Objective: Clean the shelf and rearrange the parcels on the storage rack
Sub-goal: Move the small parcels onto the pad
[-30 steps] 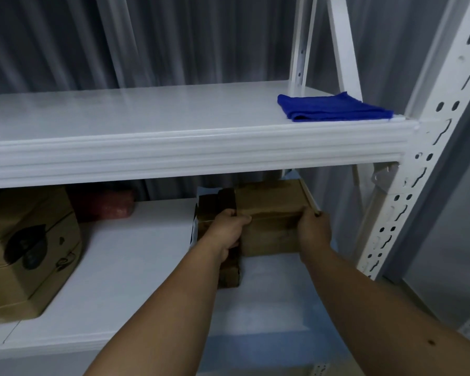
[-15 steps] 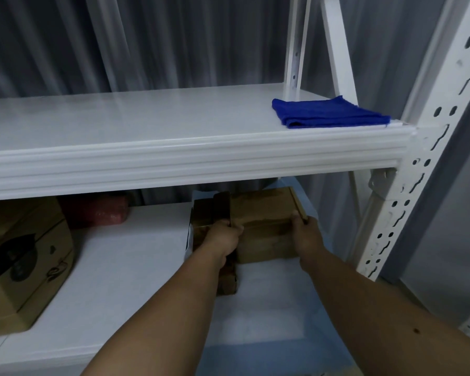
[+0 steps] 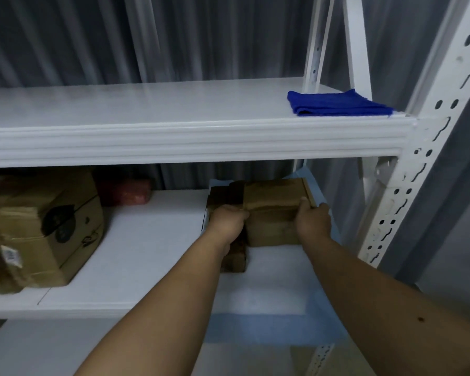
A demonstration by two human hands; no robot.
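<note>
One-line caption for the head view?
Both hands, left hand and right hand, grip a brown parcel on the rack's lower shelf.

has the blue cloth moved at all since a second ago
No. The blue cloth lies at the same right front corner of the upper shelf, just as close to the rack post.

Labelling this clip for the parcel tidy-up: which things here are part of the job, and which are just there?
Part of the job:
brown parcel held by left hand and right hand
large cardboard box
red package
blue cloth
lower shelf
upper shelf

Just there:
grey curtain
</note>
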